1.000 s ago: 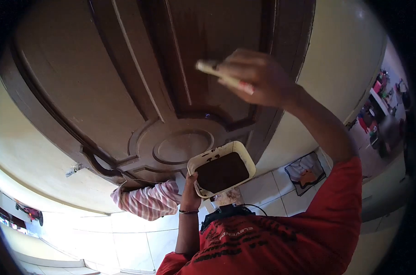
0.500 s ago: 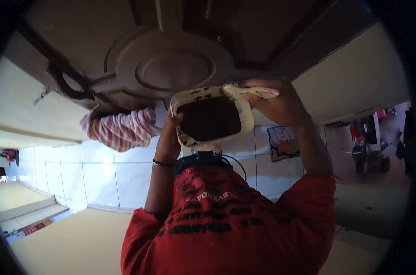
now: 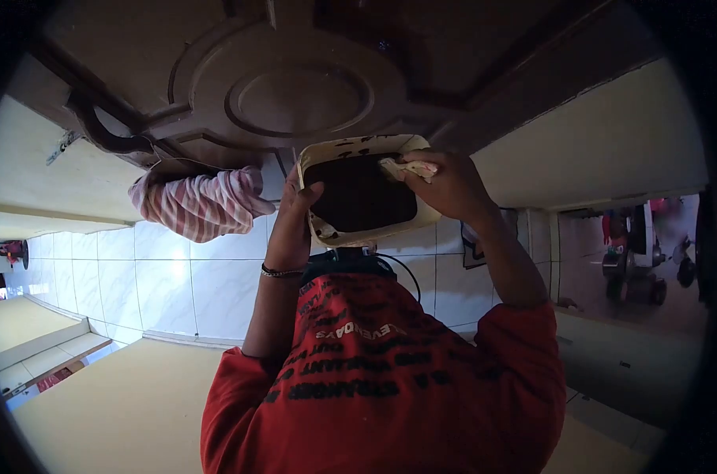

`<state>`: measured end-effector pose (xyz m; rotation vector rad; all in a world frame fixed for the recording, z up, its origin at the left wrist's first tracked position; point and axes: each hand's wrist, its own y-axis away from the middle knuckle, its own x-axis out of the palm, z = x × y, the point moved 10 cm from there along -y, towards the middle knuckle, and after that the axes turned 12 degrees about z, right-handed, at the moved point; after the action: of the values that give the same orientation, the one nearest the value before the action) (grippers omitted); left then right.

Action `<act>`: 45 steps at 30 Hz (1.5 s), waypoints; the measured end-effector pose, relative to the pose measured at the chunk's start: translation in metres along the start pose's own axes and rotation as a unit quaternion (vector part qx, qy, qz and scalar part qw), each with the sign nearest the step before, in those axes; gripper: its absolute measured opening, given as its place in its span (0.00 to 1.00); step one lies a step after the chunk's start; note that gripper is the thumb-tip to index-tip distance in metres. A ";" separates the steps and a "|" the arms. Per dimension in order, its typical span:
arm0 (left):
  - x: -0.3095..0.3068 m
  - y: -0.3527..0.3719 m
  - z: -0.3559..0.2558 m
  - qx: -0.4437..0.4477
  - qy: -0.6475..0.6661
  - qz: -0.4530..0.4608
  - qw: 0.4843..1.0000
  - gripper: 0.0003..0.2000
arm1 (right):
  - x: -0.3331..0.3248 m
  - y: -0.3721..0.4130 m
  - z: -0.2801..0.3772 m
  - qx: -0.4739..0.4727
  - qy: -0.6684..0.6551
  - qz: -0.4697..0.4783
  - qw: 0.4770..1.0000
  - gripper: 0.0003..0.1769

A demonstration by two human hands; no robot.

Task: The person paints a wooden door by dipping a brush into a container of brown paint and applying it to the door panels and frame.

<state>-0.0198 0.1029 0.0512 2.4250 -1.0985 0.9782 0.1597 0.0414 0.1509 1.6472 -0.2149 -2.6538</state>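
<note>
My left hand [image 3: 289, 225] grips the left wall of a cream plastic tub [image 3: 431, 215], its thumb over the rim. Dark brown stuff [image 3: 358, 193] fills the tub's inside, and dark smears mark the far inner wall. In my right hand [image 3: 456, 186] is a crumpled cream cloth [image 3: 412, 169] with pinkish spots, pinched between the fingers. The cloth lies over the dark contents near the tub's right wall. A beaded bracelet [image 3: 281, 272] circles my left wrist.
A brown panelled door [image 3: 299, 99] stands right in front, with a curved handle [image 3: 110, 130] at left. A striped pink-and-white towel [image 3: 204, 205] hangs by the door. White tiles [image 3: 165, 272] cover the floor. A dark-bordered mat [image 3: 475, 245] lies at right.
My right hand has moved left and inward with the cloth, from the tub's far right rim to over the dark contents. My left hand keeps its hold on the tub.
</note>
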 end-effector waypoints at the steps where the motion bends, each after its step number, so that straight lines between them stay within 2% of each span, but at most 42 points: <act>1: 0.001 -0.001 0.000 0.002 0.009 0.006 1.000 0.30 | -0.001 0.001 -0.001 -0.012 -0.006 -0.016 1.000 0.14; 6: 0.003 -0.004 -0.001 0.002 -0.002 0.009 1.000 0.29 | -0.007 0.005 -0.002 -0.013 -0.026 -0.027 0.999 0.15; 9: 0.002 -0.007 0.000 0.008 -0.014 0.007 1.000 0.26 | -0.020 0.015 0.002 -0.036 -0.067 -0.067 0.995 0.16; 11: 0.004 -0.010 -0.002 0.018 -0.028 0.007 0.999 0.24 | -0.018 0.017 -0.019 0.017 -0.249 -0.061 0.966 0.17; 12: 0.006 -0.012 -0.003 0.021 -0.010 0.019 1.000 0.24 | -0.021 0.017 -0.021 0.012 -0.245 -0.064 0.967 0.17; 14: 0.010 -0.017 -0.005 0.031 0.008 0.034 0.999 0.24 | -0.021 0.020 -0.048 0.063 -0.391 -0.093 0.913 0.16; 15: 0.007 -0.020 -0.003 0.032 0.022 0.023 0.999 0.23 | -0.023 0.020 -0.056 0.057 -0.387 -0.095 0.915 0.16; 17: 0.009 -0.023 -0.005 0.039 0.037 0.017 0.998 0.23 | -0.024 0.019 -0.071 -0.006 -0.541 -0.119 0.833 0.15; 18: 0.010 -0.025 -0.008 0.048 0.040 0.008 0.998 0.23 | -0.026 0.018 -0.070 -0.012 -0.536 -0.122 0.835 0.15; 20: 0.012 -0.031 -0.014 0.063 0.044 0.005 0.997 0.23 | -0.026 0.020 -0.074 -0.017 -0.625 -0.153 0.765 0.12; 21: 0.014 -0.033 -0.018 0.068 0.037 0.006 0.997 0.23 | -0.028 0.021 -0.077 -0.024 -0.621 -0.156 0.768 0.12; 23: 0.018 -0.038 -0.025 0.081 0.029 0.016 0.996 0.23 | -0.026 0.017 -0.087 -0.053 -0.688 -0.146 0.709 0.11; 26: 0.028 -0.044 -0.035 0.099 0.029 0.044 0.994 0.23 | -0.035 0.013 -0.090 -0.068 -0.692 -0.138 0.705 0.12; 30: 0.037 -0.055 -0.030 0.061 0.104 0.070 0.990 0.25 | -0.093 0.013 -0.063 -0.138 -0.674 -0.187 0.701 0.12; 32: 0.042 -0.056 -0.033 0.065 0.049 0.067 0.994 0.25 | -0.147 0.027 -0.036 -0.198 -0.557 -0.285 0.754 0.13; 33: 0.046 -0.058 -0.038 0.084 0.036 0.078 0.993 0.26 | -0.163 0.028 -0.021 -0.203 -0.553 -0.290 0.754 0.13; 35: 0.037 -0.063 -0.026 0.076 0.043 0.092 0.992 0.26 | -0.213 0.050 0.027 -0.221 -0.352 -0.386 0.824 0.13; 36: 0.034 -0.064 -0.020 0.065 0.052 0.096 0.992 0.26 | -0.228 0.051 0.041 -0.224 -0.349 -0.390 0.822 0.13; 37: 0.038 -0.062 -0.022 0.066 0.051 0.100 0.991 0.26 | -0.248 0.067 0.076 -0.259 -0.162 -0.452 0.838 0.13; 38: 0.041 -0.059 -0.023 0.060 0.049 0.087 0.993 0.26 | -0.256 0.079 0.112 -0.282 0.031 -0.497 0.820 0.14; 39: 0.042 -0.056 -0.024 0.054 0.047 0.073 0.995 0.26 | -0.268 0.075 0.120 -0.282 0.032 -0.499 0.819 0.14; 41: 0.043 -0.053 -0.027 0.060 0.044 0.079 0.994 0.27 | -0.268 0.084 0.159 -0.356 0.210 -0.542 0.732 0.15; 42: 0.044 -0.052 -0.029 0.065 0.041 0.081 0.994 0.27 | -0.274 0.081 0.163 -0.356 0.210 -0.542 0.731 0.15; 44: 0.043 -0.051 -0.032 0.067 0.035 0.076 0.994 0.27 | -0.267 0.072 0.179 -0.325 0.340 -0.544 0.695 0.16; 45: 0.041 -0.049 -0.033 0.066 0.028 0.069 0.995 0.27 | -0.265 0.071 0.180 -0.326 0.340 -0.544 0.694 0.16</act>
<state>0.0217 0.1301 0.1038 2.4342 -1.2303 1.1914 0.1129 0.0125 0.4748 2.6244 1.9661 -1.6554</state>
